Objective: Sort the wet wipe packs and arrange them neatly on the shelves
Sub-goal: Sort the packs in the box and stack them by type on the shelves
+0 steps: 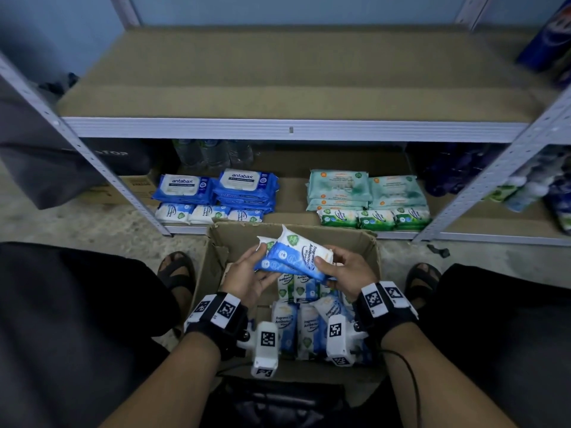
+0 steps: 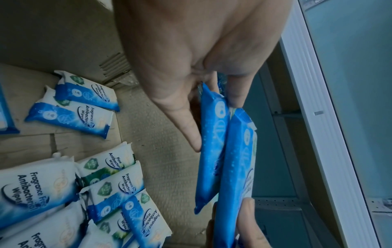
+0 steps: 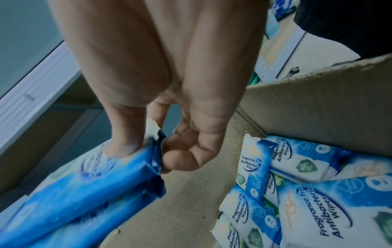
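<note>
Left hand and right hand hold two blue packs over the box, fingers curled round both ends, more packs in the box, sorted packs on the far low shelf

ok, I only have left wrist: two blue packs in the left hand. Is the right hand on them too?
Observer: Yes. The right hand grips the other end of the blue packs, thumb on top, above the box.
Operator: Where do matching ones sit?
Observer: A row of three blue-white packs lies front left on the lower shelf, before the antabax stacks.
Operator: And pine?
Observer: The green packs line the front right, before pale green stacks.
</note>
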